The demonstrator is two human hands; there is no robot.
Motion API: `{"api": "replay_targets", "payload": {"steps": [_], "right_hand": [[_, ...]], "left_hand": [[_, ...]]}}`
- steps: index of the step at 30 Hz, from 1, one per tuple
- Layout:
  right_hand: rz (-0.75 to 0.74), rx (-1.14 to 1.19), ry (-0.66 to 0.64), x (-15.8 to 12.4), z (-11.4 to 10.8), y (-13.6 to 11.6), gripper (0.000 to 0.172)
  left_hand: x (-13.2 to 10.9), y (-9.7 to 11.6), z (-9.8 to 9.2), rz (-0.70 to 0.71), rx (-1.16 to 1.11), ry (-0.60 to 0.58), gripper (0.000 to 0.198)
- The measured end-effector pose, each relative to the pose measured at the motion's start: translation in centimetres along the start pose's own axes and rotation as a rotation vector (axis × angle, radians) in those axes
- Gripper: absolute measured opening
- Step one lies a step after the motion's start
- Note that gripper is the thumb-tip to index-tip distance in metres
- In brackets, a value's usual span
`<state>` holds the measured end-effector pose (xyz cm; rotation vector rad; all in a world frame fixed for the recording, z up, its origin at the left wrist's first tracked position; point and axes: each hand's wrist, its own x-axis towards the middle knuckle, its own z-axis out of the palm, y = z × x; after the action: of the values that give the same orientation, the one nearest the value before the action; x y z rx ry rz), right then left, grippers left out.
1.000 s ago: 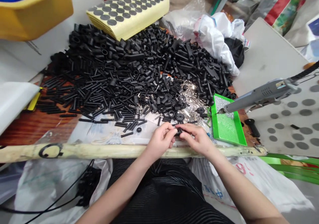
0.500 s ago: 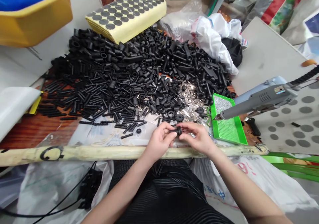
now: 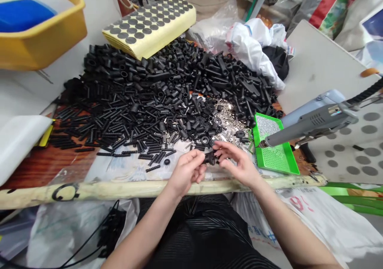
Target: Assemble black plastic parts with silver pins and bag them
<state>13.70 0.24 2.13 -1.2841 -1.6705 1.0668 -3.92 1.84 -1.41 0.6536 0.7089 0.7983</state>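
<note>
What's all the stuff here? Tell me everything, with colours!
Black part: one, black, front middle
Loose pieces: too many to count, black, heaped centrally
Metal clips: many, silver, right of middle
Tray: one, green, right
Metal bits: countless, silver, in the tray
Power tool: one, grey, over the tray
Tub: one, yellow, upper left
Dotted sheets: one stack, yellow and grey, back
Bags: several, mostly white, back right and below
Pole: one, cream, along the front
Table: one, reddish-brown, underneath
Left hand: one, bare, holding the black part
Right hand: one, bare, beside it
</note>
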Motion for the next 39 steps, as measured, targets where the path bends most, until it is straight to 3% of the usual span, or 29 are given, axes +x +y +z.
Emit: {"api": "replay_targets", "payload": {"steps": [3,5,9,14,19,24,27,32,39], "right_hand": [[-0.295,-0.210,-0.006,0.0,0.0,-0.2,0.039],[-0.358,-0.265,0.018,0.0,0.2,-0.1,0.030],[-0.174,-0.218,0.083,0.2,0.3,0.5,0.025],[0.097,0.029,0.075,0.0,0.1,1.6,0.028],[0.138,0.172,0.040,-0.1,-0.7,1.5,0.035],[0.192,0.250,0.007,-0.3,-1.0,1.4,0.030],[0.191,0.231,0.048,-0.4,-0.6,1.8,0.031],[0.070,-0.040,0.080,-0.6,-0.1,2.2,0.025],[-0.150,-0.203,-0.030,0.2,-0.4,0.4,0.022]], "left_hand": [[0.1,0.2,0.1,-0.085,-0.059,-0.037,0.038],[0.1,0.1,0.2,-0.103,-0.045,-0.061,0.037],[0.0,0.0,0.9,0.014,0.052,0.015,0.038],[-0.1,-0.4,1.7,0.121,0.162,0.103,0.029],[0.0,-1.1,2.3,0.116,0.162,0.179,0.026],[0.1,-1.3,2.7,0.125,0.205,0.164,0.022],[0.2,-1.7,2.7,0.177,0.259,0.182,0.018],[0.6,-2.5,2.3,0.285,0.369,0.234,0.011],[0.3,-0.9,1.4,0.043,0.162,0.111,0.025]]}}
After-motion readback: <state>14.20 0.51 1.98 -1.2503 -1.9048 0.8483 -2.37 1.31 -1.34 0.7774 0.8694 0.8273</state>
